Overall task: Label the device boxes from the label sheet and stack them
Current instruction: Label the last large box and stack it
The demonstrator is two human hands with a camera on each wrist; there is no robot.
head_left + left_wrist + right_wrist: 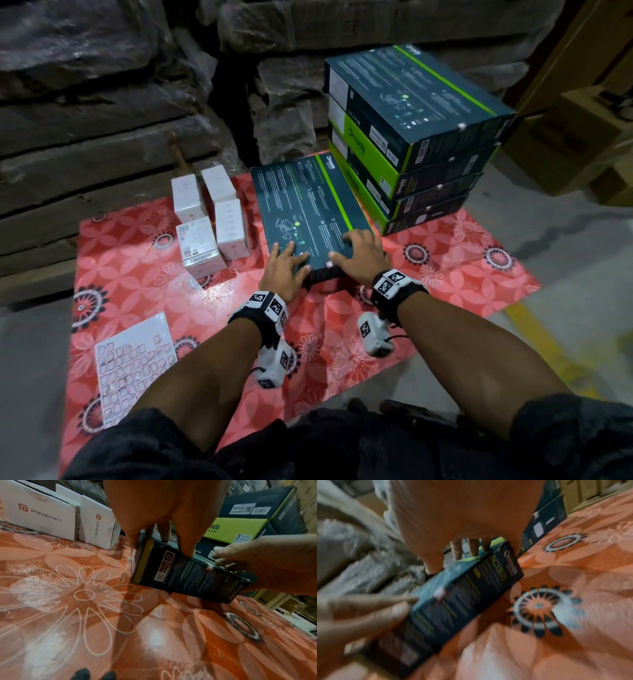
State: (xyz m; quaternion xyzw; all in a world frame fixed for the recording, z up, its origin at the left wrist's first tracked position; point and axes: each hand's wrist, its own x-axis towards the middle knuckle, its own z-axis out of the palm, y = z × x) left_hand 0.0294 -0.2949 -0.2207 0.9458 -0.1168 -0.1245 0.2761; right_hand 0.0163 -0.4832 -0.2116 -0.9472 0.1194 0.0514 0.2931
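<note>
Both hands, left grip (285, 266) and right grip (358, 253), clasp one Omada box (305, 205); four stacked Omada boxes (421, 137) upper right, four white Portronics boxes (209, 219) left, one label sheet (133, 363) lower left.

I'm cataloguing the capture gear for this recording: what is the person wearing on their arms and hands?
The left hand and right hand are bare, forearms uncovered. Each wrist carries a black strap with a white block printed with black-and-white square code markers, and a second white marked unit hangs under each wrist, with a thin dark cable. Dark short sleeves cover the upper arms.
</note>
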